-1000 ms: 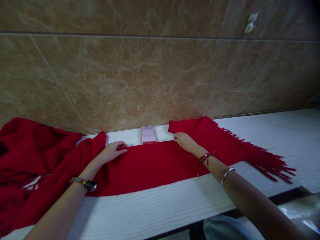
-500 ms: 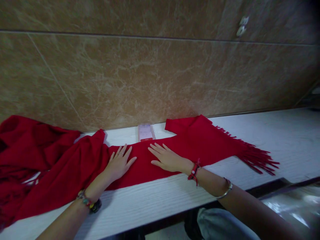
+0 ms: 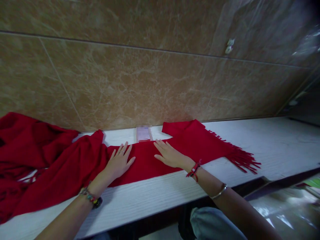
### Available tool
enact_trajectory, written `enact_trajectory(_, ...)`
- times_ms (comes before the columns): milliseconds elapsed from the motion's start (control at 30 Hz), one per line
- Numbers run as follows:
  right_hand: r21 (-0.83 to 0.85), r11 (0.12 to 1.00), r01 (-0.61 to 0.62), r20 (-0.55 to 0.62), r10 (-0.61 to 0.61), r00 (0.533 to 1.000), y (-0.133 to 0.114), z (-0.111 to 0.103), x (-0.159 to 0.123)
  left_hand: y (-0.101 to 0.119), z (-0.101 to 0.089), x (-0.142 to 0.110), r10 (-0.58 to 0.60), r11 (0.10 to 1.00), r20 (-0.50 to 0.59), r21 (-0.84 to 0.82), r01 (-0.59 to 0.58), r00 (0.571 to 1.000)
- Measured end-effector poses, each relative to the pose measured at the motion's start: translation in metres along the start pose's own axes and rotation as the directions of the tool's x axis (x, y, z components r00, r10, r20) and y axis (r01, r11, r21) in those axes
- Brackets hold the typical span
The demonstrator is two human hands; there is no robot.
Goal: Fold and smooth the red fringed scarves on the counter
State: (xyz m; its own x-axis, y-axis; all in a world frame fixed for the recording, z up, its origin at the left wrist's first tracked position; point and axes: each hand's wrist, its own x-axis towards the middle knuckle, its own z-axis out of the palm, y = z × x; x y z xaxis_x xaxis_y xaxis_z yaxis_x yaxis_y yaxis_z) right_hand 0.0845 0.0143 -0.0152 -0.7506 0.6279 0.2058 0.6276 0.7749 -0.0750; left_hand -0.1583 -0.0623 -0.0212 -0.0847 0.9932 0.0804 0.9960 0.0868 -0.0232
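A long red scarf (image 3: pixel 147 161) with a fringed right end lies across the white wood-grain tabletop (image 3: pixel 150 196). Its middle stretch is flat, while the left part is bunched in loose folds. My left hand (image 3: pixel 119 163) rests palm down on the scarf beside those folds, fingers spread, a ring on one finger. To the right, my right hand (image 3: pixel 171 156) also lies flat on the cloth with fingers stretched out. Neither hand grips the fabric. Just behind the scarf, between the hands, lies a phone (image 3: pixel 143 133) with a lit screen.
A brown marble-tiled wall (image 3: pixel 145 83) rises along the table's back edge. A small white fixture (image 3: pixel 229 46) is on it at upper right. My knee in pale trousers (image 3: pixel 212 223) shows below the table's front edge.
My right hand has slid a little to the right over the scarf, widening the gap between my hands. My left hand stays in place. The view has turned slightly right.
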Motion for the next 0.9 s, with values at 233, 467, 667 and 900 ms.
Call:
enact_trajectory(233,0.02,0.999,0.041,0.077,-0.043,0.996,0.004,0.008,-0.019,-0.005,0.004,0.004,0.059,0.998,0.058,-0.041,-0.057,0.997)
enact_trajectory(467,-0.051,0.997,-0.062,-0.037,0.06,0.998,0.024,0.0,-0.037,0.011,-0.006,-0.006,0.038,0.999,-0.016,0.036,-0.038,0.999)
enact_trajectory(667,0.048,0.987,0.155,-0.013,-0.155,0.988,-0.037,0.003,-0.03,0.044,-0.011,-0.03,0.136,0.991,0.152,-0.039,-0.131,0.979)
enact_trajectory(900,-0.058,0.998,-0.018,0.051,0.021,0.998,0.02,-0.002,-0.057,0.045,-0.01,-0.03,0.116,0.993,0.182,-0.05,-0.108,0.977)
